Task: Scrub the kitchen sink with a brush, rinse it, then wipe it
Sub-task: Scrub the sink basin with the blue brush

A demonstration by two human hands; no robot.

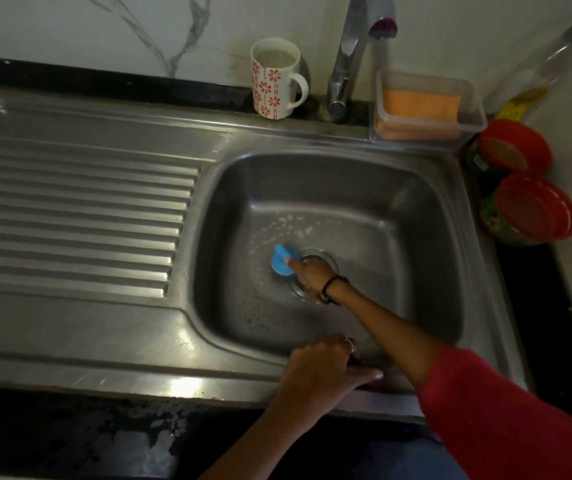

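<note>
Down on the floor of the sink (pixel 416 216), just left of the drain (pixel 326 263), your right hand (pixel 310 271) is holding the blue brush (pixel 281 261) against the steel. The brush is sticking out to the left of your fingers, away from the drain; your fingers are curling over its right side and one fingertip is lying on its top. It is showing as a small rounded shape, so you cannot tell its long axis or which way it is pointing. Flecks of white foam are sitting on the sink floor beyond the brush, away from you. Your left hand (pixel 326 370) is resting on the near rim of the sink, fingers bending over the edge into the basin and thumb lying along the rim, gripping it loosely. Behind the sink, the tap (pixel 343 64) is standing with a flowered mug (pixel 275 81) to its left and a clear box (pixel 429 105) holding an orange sponge to its right.
</note>
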